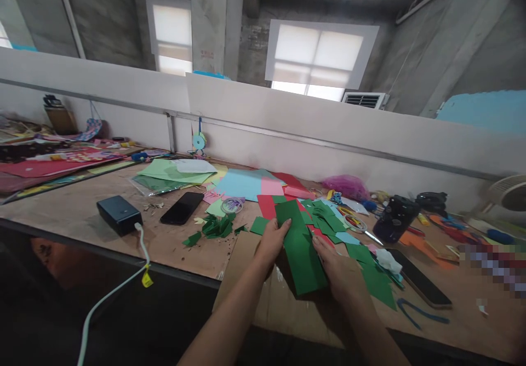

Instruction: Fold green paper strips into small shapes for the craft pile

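A long dark green paper strip [301, 248] lies tilted over a brown cardboard sheet [242, 259] on the wooden table. My left hand [273, 240] grips the strip's left edge near its top, thumb over the paper. My right hand [335, 264] presses on the strip's right edge lower down, fingers curled against it. Green paper offcuts [329, 221] lie just beyond the strip, and more green scraps [217, 226] sit to the left of my left hand.
A stack of coloured paper sheets [242, 182] lies behind. A black phone [182, 207] and a power bank [119, 214] with a white cable [119, 286] sit at left. Another phone [419, 284], a black tool [396, 218] and a fan [509, 193] are at right. A white partition [312, 130] backs the table.
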`<state>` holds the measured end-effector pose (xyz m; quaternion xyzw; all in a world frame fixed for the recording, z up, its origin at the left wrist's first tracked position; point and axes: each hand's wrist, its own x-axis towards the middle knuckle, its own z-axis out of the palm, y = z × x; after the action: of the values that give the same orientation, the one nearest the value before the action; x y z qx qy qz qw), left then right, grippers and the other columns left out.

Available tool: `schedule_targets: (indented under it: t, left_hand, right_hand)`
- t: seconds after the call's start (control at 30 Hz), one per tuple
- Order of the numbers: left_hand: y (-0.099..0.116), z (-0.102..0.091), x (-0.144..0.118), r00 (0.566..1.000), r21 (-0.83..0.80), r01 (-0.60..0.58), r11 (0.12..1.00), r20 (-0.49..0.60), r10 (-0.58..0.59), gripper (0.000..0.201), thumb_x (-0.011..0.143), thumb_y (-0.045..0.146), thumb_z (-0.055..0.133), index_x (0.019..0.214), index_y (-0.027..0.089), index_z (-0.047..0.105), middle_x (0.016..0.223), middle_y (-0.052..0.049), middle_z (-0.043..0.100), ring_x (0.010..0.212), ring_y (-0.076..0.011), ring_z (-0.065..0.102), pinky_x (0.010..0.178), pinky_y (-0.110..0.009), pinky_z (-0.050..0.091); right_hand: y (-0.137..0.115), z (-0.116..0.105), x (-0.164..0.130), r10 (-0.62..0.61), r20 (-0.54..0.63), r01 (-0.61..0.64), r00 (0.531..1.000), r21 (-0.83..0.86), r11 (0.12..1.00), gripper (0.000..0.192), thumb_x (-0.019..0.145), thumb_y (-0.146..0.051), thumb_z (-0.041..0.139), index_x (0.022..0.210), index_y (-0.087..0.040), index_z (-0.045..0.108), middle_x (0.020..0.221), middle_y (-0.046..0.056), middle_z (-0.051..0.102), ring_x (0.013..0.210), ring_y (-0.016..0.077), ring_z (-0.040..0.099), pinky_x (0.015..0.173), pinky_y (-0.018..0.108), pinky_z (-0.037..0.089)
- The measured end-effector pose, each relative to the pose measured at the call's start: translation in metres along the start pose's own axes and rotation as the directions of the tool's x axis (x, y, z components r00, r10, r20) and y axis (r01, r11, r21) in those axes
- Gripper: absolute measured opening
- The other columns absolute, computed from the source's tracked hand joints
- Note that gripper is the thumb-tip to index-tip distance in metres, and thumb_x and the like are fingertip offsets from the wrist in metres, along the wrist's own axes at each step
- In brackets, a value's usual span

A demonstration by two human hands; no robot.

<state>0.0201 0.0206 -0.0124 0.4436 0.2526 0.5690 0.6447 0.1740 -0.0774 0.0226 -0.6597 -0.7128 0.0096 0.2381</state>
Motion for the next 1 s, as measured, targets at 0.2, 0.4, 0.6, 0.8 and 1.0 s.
schedule_targets:
  t: [0.2, 0.4, 0.6, 0.8, 1.0]
  left_hand:
    - [-0.002, 0.000, 0.001, 1.000, 0.026, -0.004, 1.000, -0.005, 0.004, 0.042, 0.070, 0.046, 0.075, 0.096, 0.013, 0.069, 0.091, -0.012, 0.074, 0.081, -0.0265, 0.069, 0.071, -0.034, 0.054]
    - [-0.002, 0.000, 0.000, 1.000, 0.062, 0.004, 0.998, -0.003, -0.003, 0.043, 0.071, 0.048, 0.073, 0.094, 0.011, 0.068, 0.086, -0.011, 0.074, 0.064, -0.0199, 0.065, 0.059, -0.029, 0.053]
    - [-0.004, -0.001, 0.001, 1.000, 0.068, 0.006, 0.998, -0.024, -0.005, 0.043, 0.071, 0.048, 0.074, 0.093, 0.012, 0.068, 0.083, -0.010, 0.074, 0.065, -0.0200, 0.065, 0.059, -0.028, 0.052]
    - [-0.005, -0.001, 0.001, 1.000, 0.030, 0.023, 0.999, -0.009, -0.023, 0.046, 0.069, 0.049, 0.076, 0.095, 0.012, 0.068, 0.088, -0.012, 0.074, 0.074, -0.0244, 0.068, 0.065, -0.032, 0.054]
    - [-0.001, 0.001, -0.001, 1.000, 0.020, 0.014, 1.000, 0.009, -0.014, 0.044, 0.070, 0.046, 0.075, 0.098, 0.013, 0.069, 0.090, -0.011, 0.074, 0.075, -0.0251, 0.069, 0.067, -0.033, 0.054]
  right_hand:
    - [0.000, 0.000, -0.002, 0.005, 0.016, -0.005, 1.000, 0.020, 1.000, 0.058, 0.079, -0.007, 0.045, 0.128, -0.035, 0.060, 0.131, -0.001, 0.063, 0.095, 0.0217, 0.070, 0.074, 0.030, 0.057]
    - [0.000, 0.002, -0.002, -0.002, 0.004, 0.002, 1.000, 0.008, 1.000, 0.058, 0.080, -0.007, 0.045, 0.129, -0.033, 0.060, 0.134, 0.000, 0.061, 0.099, 0.0222, 0.069, 0.077, 0.031, 0.057]
    - [0.002, 0.002, -0.003, -0.026, 0.034, 0.028, 0.999, -0.063, 0.998, 0.063, 0.079, -0.004, 0.043, 0.133, -0.032, 0.056, 0.136, 0.000, 0.059, 0.097, 0.0221, 0.070, 0.075, 0.030, 0.057]
    - [0.013, 0.009, -0.005, -0.061, 0.036, 0.066, 0.997, -0.162, 0.984, 0.071, 0.075, 0.000, 0.043, 0.137, -0.032, 0.052, 0.144, 0.000, 0.050, 0.093, 0.0226, 0.070, 0.072, 0.030, 0.056]
    - [0.016, 0.011, -0.005, -0.067, 0.028, 0.071, 0.997, -0.159, 0.985, 0.070, 0.075, -0.002, 0.044, 0.137, -0.033, 0.052, 0.143, -0.001, 0.052, 0.098, 0.0227, 0.069, 0.074, 0.030, 0.056]
